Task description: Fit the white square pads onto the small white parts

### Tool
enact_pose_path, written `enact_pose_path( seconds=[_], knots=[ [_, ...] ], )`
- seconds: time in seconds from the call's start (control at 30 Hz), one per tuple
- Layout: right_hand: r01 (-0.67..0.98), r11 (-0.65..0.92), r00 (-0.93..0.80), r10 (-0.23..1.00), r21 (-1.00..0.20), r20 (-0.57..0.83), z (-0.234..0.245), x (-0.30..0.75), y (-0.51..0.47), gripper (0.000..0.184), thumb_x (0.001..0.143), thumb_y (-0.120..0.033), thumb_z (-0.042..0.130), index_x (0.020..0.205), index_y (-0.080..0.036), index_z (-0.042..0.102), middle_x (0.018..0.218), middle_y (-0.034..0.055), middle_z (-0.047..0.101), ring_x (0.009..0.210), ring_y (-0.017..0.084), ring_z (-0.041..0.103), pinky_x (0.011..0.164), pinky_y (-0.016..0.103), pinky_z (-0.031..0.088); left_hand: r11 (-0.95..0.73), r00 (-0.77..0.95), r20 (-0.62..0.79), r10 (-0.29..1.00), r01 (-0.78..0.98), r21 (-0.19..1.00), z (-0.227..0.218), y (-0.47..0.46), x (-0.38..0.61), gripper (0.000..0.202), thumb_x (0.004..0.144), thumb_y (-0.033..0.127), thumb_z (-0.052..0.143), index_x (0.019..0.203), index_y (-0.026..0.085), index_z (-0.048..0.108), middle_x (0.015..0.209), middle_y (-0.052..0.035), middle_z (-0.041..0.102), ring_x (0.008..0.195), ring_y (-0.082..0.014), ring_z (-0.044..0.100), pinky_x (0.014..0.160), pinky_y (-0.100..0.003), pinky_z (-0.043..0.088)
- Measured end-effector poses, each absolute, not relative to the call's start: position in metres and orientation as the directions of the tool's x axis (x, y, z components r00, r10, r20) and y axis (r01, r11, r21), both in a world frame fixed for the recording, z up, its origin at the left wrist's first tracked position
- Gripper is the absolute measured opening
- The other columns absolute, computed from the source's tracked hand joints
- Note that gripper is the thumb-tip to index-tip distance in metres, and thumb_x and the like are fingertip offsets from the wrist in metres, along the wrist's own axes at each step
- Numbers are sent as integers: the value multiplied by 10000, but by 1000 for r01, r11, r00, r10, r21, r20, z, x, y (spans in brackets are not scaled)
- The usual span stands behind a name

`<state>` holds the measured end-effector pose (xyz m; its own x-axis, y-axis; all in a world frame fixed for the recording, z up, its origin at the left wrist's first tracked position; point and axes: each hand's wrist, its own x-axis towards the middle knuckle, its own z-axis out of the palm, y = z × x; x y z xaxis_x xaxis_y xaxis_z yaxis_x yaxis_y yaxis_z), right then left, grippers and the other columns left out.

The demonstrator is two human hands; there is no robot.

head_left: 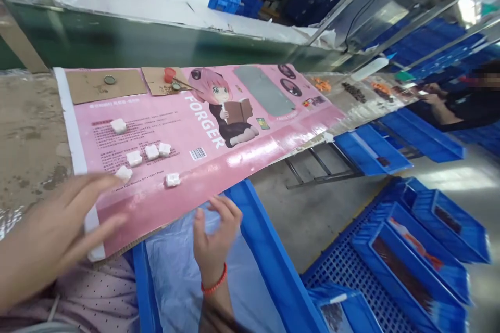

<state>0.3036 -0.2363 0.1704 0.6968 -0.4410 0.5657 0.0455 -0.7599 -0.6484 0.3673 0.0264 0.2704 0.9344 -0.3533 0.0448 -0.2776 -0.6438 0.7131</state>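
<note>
A long pink printed cardboard sheet [203, 130] with a cartoon figure lies on the workbench and overhangs its front edge. Several small white plastic pieces [151, 152] lie on its left part. My left hand [50, 234] hovers over the sheet's near left corner, fingers stretched out and apart, holding nothing, nearest to one white piece [124, 173]. My right hand [214, 234], with a red string bracelet at the wrist, reaches into a blue bin [269, 260] lined with clear plastic, just below the sheet's front edge. Its fingers are curled, and I cannot see whether they hold anything.
Brown cardboard scraps [105, 85] with a metal ring and a red cap [169, 74] lie at the sheet's far side. Blue trays [414, 255] stand on the floor at right. Another person [453, 109] works at the bench's far right. A green conveyor [156, 36] runs behind.
</note>
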Motion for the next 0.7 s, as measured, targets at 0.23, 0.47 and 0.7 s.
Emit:
enact_pose_path(
  seconds=[0.23,0.47,0.7],
  knots=[
    [84,-922,972,-8,-377,236,218,425,-205,635,978,-318,711,1543,-122,498,1338,263,624,1129,361,681,922,509,639,-830,867,-7,-498,-475,292,255,-54,451,578,1025,336,455,1558,114,476,1476,-287,547,1327,-470,560,997,-534,565],
    [145,-835,956,-20,-531,292,211,432,-216,276,950,-163,728,1225,-164,717,1112,124,743,951,257,715,820,354,633,-775,802,-64,-593,-549,313,262,-51,465,386,1068,322,490,1360,121,643,1255,-158,678,1143,-306,675,937,-366,578],
    [-108,-482,691,-666,-869,283,149,329,-270,487,1095,-491,497,1452,-162,536,1230,133,711,984,207,730,862,365,629,-757,857,-63,-512,-416,503,274,-36,459,624,1076,606,339,1398,124,573,1346,-82,650,1185,-324,640,1141,-510,468]
  ],
)
